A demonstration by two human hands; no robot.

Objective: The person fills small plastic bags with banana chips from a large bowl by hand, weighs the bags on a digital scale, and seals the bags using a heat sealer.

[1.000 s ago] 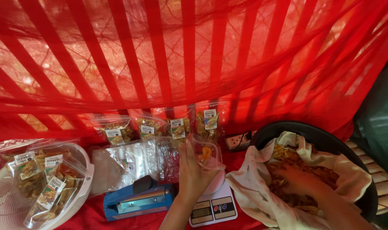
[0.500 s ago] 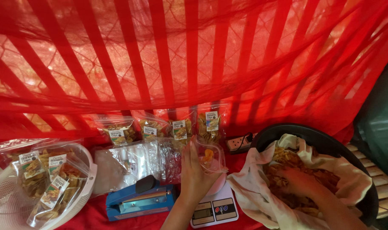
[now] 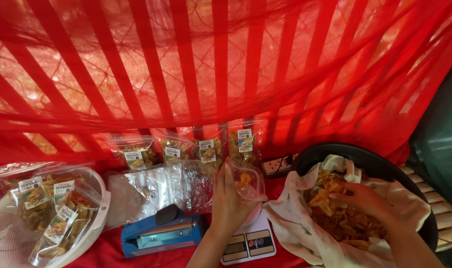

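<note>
Left hand (image 3: pixel 229 201) gripping open clear pouch (image 3: pixel 246 182) above scale (image 3: pixel 248 241); right hand (image 3: pixel 365 202), at 3 o'clock, fingers curled, gathering chips (image 3: pixel 342 218); keeping pouch mouth wide is advisable.

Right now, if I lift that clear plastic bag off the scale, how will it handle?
The clear plastic bag probably feels floppy and very light: thin film, only a few yellow chips inside. The left hand holds it open; unsupported it would likely sag. The chips likely break if squeezed.

a red cloth-covered tabletop (image 3: pixel 112 253) is carrying a blue heat sealer (image 3: pixel 161 234). just right of the sealer a small digital scale (image 3: pixel 248 243) is sitting; left of it a white basket (image 3: pixel 94 218); far right, a black basin (image 3: pixel 379 164).
</note>
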